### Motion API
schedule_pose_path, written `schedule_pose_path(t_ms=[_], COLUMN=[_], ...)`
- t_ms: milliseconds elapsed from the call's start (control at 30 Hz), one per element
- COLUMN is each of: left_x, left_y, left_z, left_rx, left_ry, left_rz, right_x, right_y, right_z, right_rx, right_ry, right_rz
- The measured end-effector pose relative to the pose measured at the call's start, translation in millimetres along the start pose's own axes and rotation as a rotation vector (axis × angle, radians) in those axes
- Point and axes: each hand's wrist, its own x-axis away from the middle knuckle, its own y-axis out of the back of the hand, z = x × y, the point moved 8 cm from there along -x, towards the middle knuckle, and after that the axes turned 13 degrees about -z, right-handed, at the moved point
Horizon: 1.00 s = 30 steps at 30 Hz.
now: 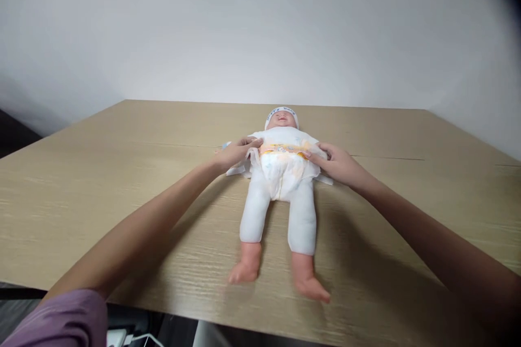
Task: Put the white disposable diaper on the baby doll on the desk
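Observation:
A baby doll (pixel 302 227) lies on its back on the wooden table, feet toward me, with a white lettered headband on its head. Around its hips is a white diaper (pixel 280 171) with an orange patterned waistband. At the diaper's left side, my left hand (pixel 240 152) has its fingers closed on the edge near the waist. On the opposite side, my right hand (pixel 336 162) grips the diaper's other edge between thumb and fingers. White side flaps stick out below both hands. The doll's arms are mostly hidden behind my hands and the flaps.
The wide wooden table (pixel 122 195) reaches back to a white wall (pixel 260 27). A thin seam crosses the tabletop behind the doll's waist. Below the near edge, a white cable (pixel 146 337) and a white box-like item (pixel 116 338) show at lower left.

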Motion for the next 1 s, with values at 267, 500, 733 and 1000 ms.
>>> schedule_pose_path(t_ms=[267,500,733,1000], left_x=[-1.0,39.3,34.5,38.7], left_y=[-8.2,-92.1,-108.7,-108.8], left_z=[-74.8,-102.5,-85.6,-85.8], left_rx=[-0.309,-0.736,-0.983,-0.969], left_ry=[-0.301,-0.745,-0.712,-0.713], left_rz=[-0.172,0.020,-0.025,-0.071], right_x=[29.7,49.5,43.6,45.8], right_y=[27.8,19.1,21.5,26.7], right_z=[-28.3,-48.0,-65.3,-69.5], right_rx=[0.423,0.573,0.504,0.549], right_ry=[0.235,0.364,0.211,0.069], right_rz=[-0.257,-0.258,-0.248,-0.173])
